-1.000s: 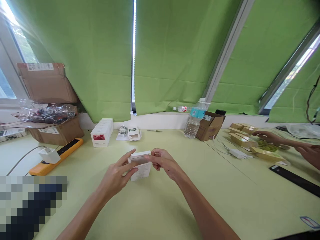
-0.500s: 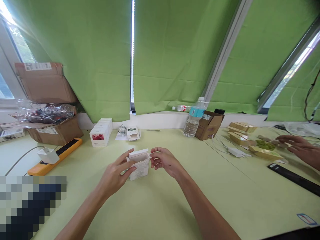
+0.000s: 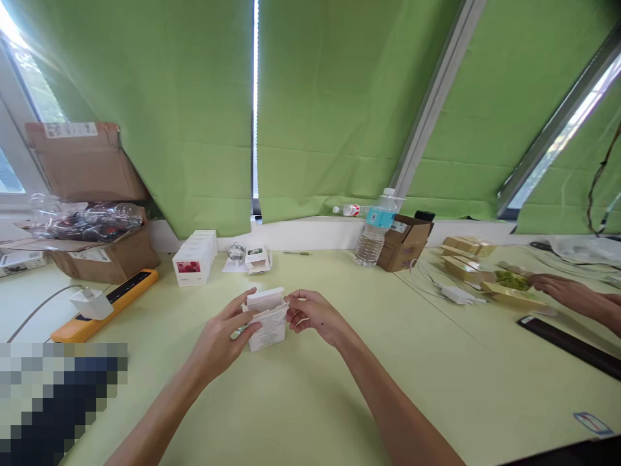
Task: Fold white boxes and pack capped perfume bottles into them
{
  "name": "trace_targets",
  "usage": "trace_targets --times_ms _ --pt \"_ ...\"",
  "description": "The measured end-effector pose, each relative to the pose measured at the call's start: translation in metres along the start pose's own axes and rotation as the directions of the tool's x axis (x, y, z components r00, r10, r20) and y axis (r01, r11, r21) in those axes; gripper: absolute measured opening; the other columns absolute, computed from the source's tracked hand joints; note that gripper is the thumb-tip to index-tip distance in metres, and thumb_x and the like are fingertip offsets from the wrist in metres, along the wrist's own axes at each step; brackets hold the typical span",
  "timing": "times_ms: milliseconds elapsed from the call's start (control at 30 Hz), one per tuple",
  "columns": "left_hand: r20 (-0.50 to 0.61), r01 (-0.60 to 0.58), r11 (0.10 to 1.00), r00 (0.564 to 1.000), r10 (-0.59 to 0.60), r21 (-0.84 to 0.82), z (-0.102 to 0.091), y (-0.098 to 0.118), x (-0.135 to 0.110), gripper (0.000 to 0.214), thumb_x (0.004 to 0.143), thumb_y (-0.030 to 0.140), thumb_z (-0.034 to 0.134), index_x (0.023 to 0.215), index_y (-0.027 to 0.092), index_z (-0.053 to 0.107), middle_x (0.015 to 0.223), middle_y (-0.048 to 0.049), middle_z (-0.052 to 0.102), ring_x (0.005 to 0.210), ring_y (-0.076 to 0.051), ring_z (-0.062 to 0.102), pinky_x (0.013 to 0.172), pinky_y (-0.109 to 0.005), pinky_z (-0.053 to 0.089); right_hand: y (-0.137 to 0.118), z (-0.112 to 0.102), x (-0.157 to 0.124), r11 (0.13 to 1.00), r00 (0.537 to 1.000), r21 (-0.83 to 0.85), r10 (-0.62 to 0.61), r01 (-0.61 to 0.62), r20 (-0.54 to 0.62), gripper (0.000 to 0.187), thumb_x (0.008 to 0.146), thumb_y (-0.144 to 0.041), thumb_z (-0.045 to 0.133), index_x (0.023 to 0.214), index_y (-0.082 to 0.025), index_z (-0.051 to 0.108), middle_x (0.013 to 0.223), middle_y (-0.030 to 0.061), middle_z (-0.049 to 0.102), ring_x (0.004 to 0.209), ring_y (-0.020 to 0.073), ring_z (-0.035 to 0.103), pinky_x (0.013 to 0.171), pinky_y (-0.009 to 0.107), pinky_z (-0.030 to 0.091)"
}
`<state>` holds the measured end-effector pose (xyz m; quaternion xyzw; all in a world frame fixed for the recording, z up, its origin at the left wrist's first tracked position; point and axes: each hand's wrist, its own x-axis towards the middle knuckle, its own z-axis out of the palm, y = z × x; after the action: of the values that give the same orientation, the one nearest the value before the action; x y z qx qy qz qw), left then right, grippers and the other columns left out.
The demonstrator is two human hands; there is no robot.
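A small white cardboard box (image 3: 268, 329) stands on the table in front of me, its top open and its lid flap raised at the back. My left hand (image 3: 226, 331) grips its left side, thumb on the front panel and fingers around the upper edge. At the right upper edge, my right hand (image 3: 310, 314) has curled fingers pinching the side of the box near its flap. The inside of the box is mostly hidden by the front panel.
Behind are a row of white boxes (image 3: 194, 262), a small glass item (image 3: 236, 252), another white box (image 3: 257, 258) and a pen (image 3: 297, 253). An orange power strip (image 3: 107, 304) lies left. A water bottle (image 3: 373, 233) stands right; another person's hand (image 3: 557, 289) reaches toward yellowish boxes (image 3: 514, 299).
My right fingers have closed in on the box's right upper edge, and its front panel now stands a little higher at the top. The other person's hand has shifted slightly left.
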<state>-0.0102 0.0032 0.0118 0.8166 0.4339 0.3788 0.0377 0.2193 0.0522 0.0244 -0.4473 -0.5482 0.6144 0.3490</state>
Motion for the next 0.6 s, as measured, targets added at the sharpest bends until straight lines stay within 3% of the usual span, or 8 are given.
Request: trace_targets --times_ms 300,600 --pt "-0.010 -0.002 1.000 1.000 0.002 -0.004 -0.0003 -0.0012 -0.0001 0.024 0.091 0.029 0.045 0.091 0.027 0.068 0.142 -0.0023 0.043 0.100 -0.018 0.064 0.081 -0.028 0.052 0.0014 -0.0016 0.0023 0.999 0.999 -0.026 -0.025 0.026 0.030 0.033 0.076 -0.045 0.066 0.075 -0.012 0.065 0.068 0.0061 0.063 0.055 0.0106 0.056 0.053 0.023 0.046" --pt "-0.001 -0.011 1.000 1.000 0.011 -0.005 -0.0025 0.0019 0.0011 0.026 0.092 0.029 0.042 0.093 0.026 0.068 0.142 -0.0042 0.044 0.099 -0.019 0.064 0.075 -0.028 0.053 0.0018 0.0012 0.0034 0.995 0.999 -0.096 -0.017 0.014 -0.039 0.036 0.070 -0.048 0.069 0.065 -0.014 0.058 0.055 0.0000 0.056 0.042 0.0060 0.042 0.041 0.021 0.030"
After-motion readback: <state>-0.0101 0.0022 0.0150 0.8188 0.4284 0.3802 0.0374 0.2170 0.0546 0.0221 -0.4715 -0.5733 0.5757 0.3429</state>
